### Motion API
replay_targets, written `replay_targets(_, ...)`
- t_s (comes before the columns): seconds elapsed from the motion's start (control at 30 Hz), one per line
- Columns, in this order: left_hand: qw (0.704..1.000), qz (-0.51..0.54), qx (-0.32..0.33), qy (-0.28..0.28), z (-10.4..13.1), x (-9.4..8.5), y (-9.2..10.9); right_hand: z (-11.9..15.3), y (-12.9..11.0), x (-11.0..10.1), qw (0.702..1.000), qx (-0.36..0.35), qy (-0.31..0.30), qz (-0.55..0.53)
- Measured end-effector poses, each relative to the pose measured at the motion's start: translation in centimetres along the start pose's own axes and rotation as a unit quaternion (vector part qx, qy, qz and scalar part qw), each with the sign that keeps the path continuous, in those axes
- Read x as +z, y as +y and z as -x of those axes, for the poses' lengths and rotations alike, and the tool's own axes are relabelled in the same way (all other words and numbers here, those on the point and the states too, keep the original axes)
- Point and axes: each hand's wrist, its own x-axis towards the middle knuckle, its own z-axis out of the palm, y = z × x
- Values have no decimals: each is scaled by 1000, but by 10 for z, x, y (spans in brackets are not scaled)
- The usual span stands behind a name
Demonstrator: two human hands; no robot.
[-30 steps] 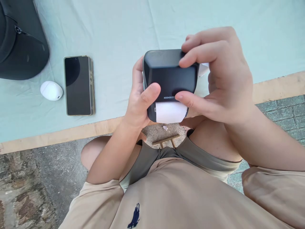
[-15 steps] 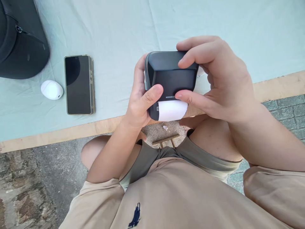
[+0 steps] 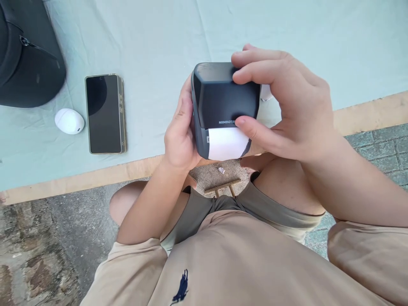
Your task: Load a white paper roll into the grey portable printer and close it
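A black label printer [image 3: 228,100] marked NIIMBOT is held above the table's front edge. A strip of white label paper [image 3: 228,143] shows at its near end, below the lid. My left hand [image 3: 181,136] is closed around the printer's left side, its thumb along that side and its other fingers hidden beneath. My right hand [image 3: 290,97] pinches the printer from the right, fingertips on the top face and thumb at the lid's near edge. Behind this hand a small white thing [image 3: 266,92] shows in part; I cannot tell its kind.
A pale blue cloth [image 3: 153,51] covers the table, which has a bare wooden edge [image 3: 134,169]. To the left lie a smartphone [image 3: 105,114], a white rounded case [image 3: 69,121] and a black zippered bag [image 3: 35,63]. My legs are under the table edge.
My left thumb has moved off the printer's front face to its left side. The printer has shifted slightly up and left, and my right hand has moved slightly left with it.
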Motion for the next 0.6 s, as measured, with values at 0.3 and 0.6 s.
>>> replay_targets(0.3,1000,-25,17,1,1,4,4,-2,-2,-1,999,23,-33,-1)
replay_targets(0.6,997,36,-26,56,3,11,8,-3,-2,-7,999,16,-48,-19)
